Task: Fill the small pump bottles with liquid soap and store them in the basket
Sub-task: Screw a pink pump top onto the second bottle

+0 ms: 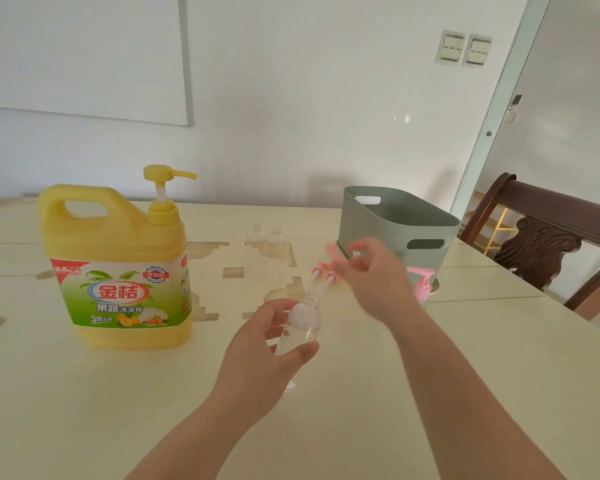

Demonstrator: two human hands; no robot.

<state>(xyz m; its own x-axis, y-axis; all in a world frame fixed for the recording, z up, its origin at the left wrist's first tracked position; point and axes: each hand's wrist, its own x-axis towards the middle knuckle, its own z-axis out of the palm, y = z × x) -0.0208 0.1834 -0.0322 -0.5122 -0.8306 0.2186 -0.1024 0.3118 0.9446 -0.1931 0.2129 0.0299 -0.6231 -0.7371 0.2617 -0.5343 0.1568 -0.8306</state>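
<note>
My left hand (pixel 271 344) grips a small clear bottle (pixel 303 323) with no cap on, tilted away from me and holding some clear liquid. My right hand (pixel 371 271), blurred, reaches over loose pink pump tops (pixel 323 271) lying on the table; whether it holds one I cannot tell. Two more clear uncapped bottles (pixel 265 244) stand further back. One bottle with a pink pump (pixel 420 284) stands in front of the green basket (pixel 395 220). The big yellow soap jug (pixel 118 268) with its pump stands at the left.
Everything rests on a cream table (pixel 84 393). A dark carved wooden chair (pixel 548 244) stands at the table's right side. A white wall runs behind the table.
</note>
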